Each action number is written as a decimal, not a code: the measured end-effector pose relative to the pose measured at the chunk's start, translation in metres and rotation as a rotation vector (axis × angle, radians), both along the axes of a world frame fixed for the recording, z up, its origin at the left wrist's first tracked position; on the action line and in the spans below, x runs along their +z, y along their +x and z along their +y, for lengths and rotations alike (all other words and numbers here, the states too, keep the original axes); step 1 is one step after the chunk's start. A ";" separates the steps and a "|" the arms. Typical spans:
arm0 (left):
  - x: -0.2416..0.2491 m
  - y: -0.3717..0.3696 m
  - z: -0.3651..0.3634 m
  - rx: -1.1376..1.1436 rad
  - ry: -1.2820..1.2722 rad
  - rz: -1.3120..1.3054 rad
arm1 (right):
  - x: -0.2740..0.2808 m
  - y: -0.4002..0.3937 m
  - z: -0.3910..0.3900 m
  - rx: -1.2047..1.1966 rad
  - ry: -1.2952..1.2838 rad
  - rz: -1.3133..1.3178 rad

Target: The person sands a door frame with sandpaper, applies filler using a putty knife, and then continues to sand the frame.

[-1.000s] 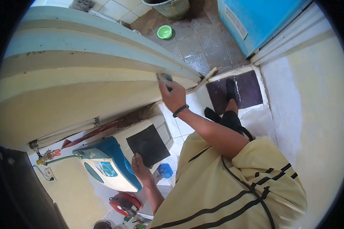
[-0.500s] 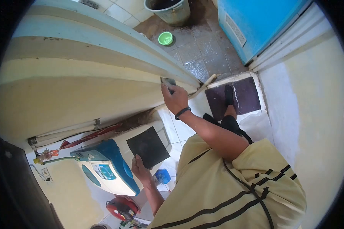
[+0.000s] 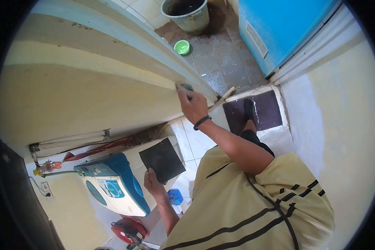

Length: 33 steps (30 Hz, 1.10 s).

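Blurred dark tool [image 3: 187, 87], mostly hidden, clamped in fingers of right hand [image 3: 194, 107], held at cream wall [image 3: 91, 96], dark square sheet [image 3: 162, 160] pinched by fingers of left hand [image 3: 155, 185], lettering on washing machine [image 3: 127, 177] too small to be read.

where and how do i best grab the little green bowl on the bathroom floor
I'd pinch the near rim of the green bowl from above, thumb inside and fingers outside. It looks to sit open side up, leaving the rim exposed, and the bucket stands beyond it, clear of that near edge.
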State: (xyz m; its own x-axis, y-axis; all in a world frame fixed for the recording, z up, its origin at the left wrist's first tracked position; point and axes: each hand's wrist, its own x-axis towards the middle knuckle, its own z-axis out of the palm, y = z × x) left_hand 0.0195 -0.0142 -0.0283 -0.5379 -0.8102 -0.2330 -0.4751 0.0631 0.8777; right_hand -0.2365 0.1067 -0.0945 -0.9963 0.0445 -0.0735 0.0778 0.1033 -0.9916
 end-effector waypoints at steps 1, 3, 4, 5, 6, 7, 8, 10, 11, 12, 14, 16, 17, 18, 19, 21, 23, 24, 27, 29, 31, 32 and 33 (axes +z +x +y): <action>0.001 -0.003 0.003 0.023 -0.005 0.016 | -0.004 -0.002 0.001 0.001 0.019 -0.021; 0.000 -0.004 0.005 0.057 -0.011 0.028 | -0.003 -0.003 0.001 0.004 0.057 -0.074; -0.002 -0.003 0.005 0.067 -0.010 0.028 | 0.002 -0.004 0.001 0.014 0.065 -0.060; -0.003 -0.002 0.005 0.076 -0.009 0.024 | 0.007 -0.005 0.000 0.022 0.073 -0.050; -0.003 -0.002 0.004 0.077 -0.006 0.021 | 0.020 -0.008 0.001 0.029 0.082 -0.037; -0.004 -0.002 0.004 0.078 -0.002 0.018 | 0.034 -0.010 0.003 0.049 0.063 -0.048; -0.004 -0.001 0.004 0.081 0.004 0.013 | 0.048 -0.010 0.006 0.070 0.045 -0.061; -0.011 0.008 -0.004 0.015 -0.004 0.005 | 0.068 -0.011 0.009 0.105 0.013 -0.076; -0.014 0.010 -0.008 -0.021 -0.008 0.002 | 0.075 -0.011 0.010 0.118 -0.002 -0.079; -0.015 0.011 -0.009 -0.032 0.005 0.015 | 0.079 -0.011 0.009 0.130 -0.015 -0.082; -0.017 0.012 -0.010 -0.053 0.030 0.042 | 0.080 -0.008 0.007 0.087 -0.008 0.010; -0.013 0.010 -0.005 -0.007 0.022 0.044 | 0.074 -0.006 0.004 0.034 -0.022 0.068; -0.011 0.009 -0.004 0.016 0.017 0.047 | 0.059 -0.006 0.001 -0.002 -0.039 0.081; -0.010 0.009 -0.004 0.020 0.024 0.050 | 0.044 -0.007 0.000 -0.038 -0.055 0.096; -0.009 0.010 -0.004 0.024 0.032 0.053 | 0.032 -0.007 0.001 -0.020 -0.007 0.049; -0.010 0.014 -0.006 0.013 0.042 0.070 | 0.016 -0.007 0.005 0.017 0.087 -0.045; -0.014 0.020 -0.010 -0.016 0.047 0.092 | 0.009 -0.013 0.001 0.036 0.139 -0.059; -0.013 0.021 -0.010 -0.002 0.043 0.089 | 0.019 -0.015 0.002 0.046 0.152 -0.065; -0.012 0.017 -0.005 0.037 0.038 0.090 | 0.056 -0.019 0.007 0.106 0.146 -0.074; -0.009 0.011 0.001 0.069 0.039 0.111 | 0.079 -0.020 0.011 0.136 0.132 -0.046; -0.011 0.011 0.001 0.066 0.034 0.102 | 0.096 -0.019 0.011 0.144 0.118 0.020; -0.012 0.012 0.000 0.065 0.031 0.099 | 0.102 -0.018 0.011 0.130 0.106 0.050; -0.013 0.012 -0.001 0.061 0.037 0.101 | 0.108 -0.017 0.010 0.115 0.095 0.081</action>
State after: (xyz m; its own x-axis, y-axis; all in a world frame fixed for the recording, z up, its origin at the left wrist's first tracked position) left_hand 0.0315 -0.0156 -0.0411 -0.5105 -0.8338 -0.2103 -0.3858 0.0035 0.9226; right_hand -0.2536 0.1167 0.0133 -0.9977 -0.0672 0.0062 -0.0196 0.2003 -0.9795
